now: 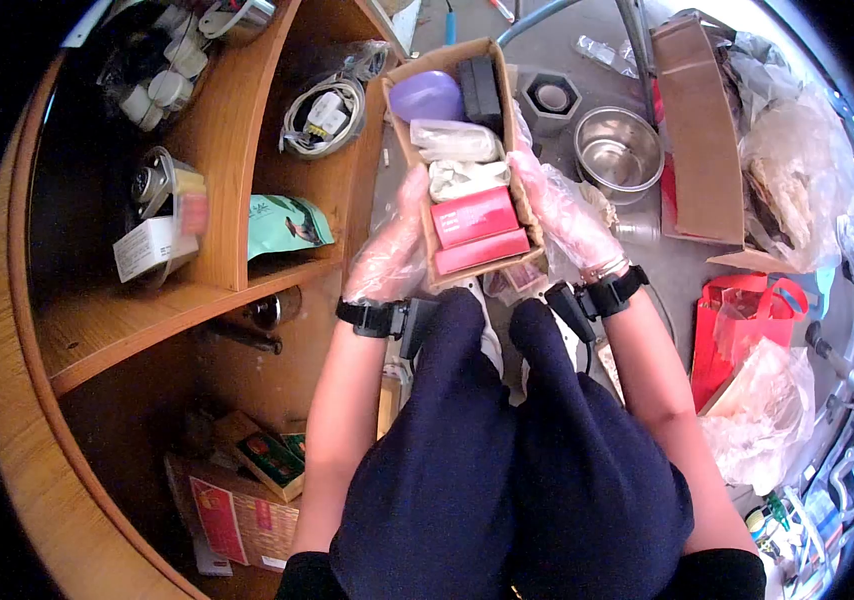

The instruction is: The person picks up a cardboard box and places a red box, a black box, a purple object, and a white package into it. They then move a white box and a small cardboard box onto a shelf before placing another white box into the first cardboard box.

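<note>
From my end, the feed's left side shows a wooden cabinet (pixel 137 335) with a coiled cable (pixel 327 115) and a green pouch (pixel 287 225) in it. Next, the gloved left hand (pixel 390 255) is wrapped against one side of a small box (pixel 442 63), held in front of the knees, open side up. In it I see a purple round thing (pixel 427 97), white bundles (pixel 455 142), red packets (pixel 473 216) and a black block (pixel 481 92). The right hand (pixel 567 220) has the opposite side, palms a box's width apart (the squeeze I can't tell; fingertips are hidden). I judge this step a steady two-handed hold; any move calls for both hands together, box level. Beyond: a metal bowl (pixel 619 158), then a red bag (pixel 715 345).
</note>
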Demonstrator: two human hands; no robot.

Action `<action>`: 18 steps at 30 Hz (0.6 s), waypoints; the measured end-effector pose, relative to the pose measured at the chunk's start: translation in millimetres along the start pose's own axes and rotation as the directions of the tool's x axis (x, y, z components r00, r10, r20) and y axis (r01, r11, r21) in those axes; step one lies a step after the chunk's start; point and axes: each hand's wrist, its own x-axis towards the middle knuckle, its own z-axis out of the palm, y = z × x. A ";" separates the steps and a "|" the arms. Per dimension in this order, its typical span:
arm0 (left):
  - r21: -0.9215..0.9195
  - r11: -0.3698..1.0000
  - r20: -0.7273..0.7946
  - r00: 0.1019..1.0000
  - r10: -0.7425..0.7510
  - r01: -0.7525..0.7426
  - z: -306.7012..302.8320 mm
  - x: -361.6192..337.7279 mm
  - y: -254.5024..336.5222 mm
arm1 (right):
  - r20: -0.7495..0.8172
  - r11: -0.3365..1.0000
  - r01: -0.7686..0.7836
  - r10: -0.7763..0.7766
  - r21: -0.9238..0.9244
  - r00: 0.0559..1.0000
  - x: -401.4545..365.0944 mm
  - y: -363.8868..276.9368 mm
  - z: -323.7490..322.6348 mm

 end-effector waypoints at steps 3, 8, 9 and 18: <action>0.100 0.987 0.041 0.992 0.122 -0.125 13.6 -0.1 4.1 | 0.039 0.978 -0.087 0.096 -0.188 0.995 -3.3 -26.6 -8.3; 0.090 0.994 -0.035 0.998 0.061 -0.058 -17.5 -18.9 9.9 | -0.054 0.973 -0.039 0.052 0.228 0.997 -3.7 3.1 -18.1; 0.094 0.994 -0.043 0.997 0.060 -0.056 -25.6 -21.0 11.3 | -0.154 0.965 0.023 0.018 0.262 0.988 -4.0 10.6 -25.8; 0.420 0.898 0.238 0.938 -0.251 0.134 -34.5 19.1 44.7 | -0.071 0.999 0.021 -0.023 -0.035 0.997 -23.0 50.8 -58.6</action>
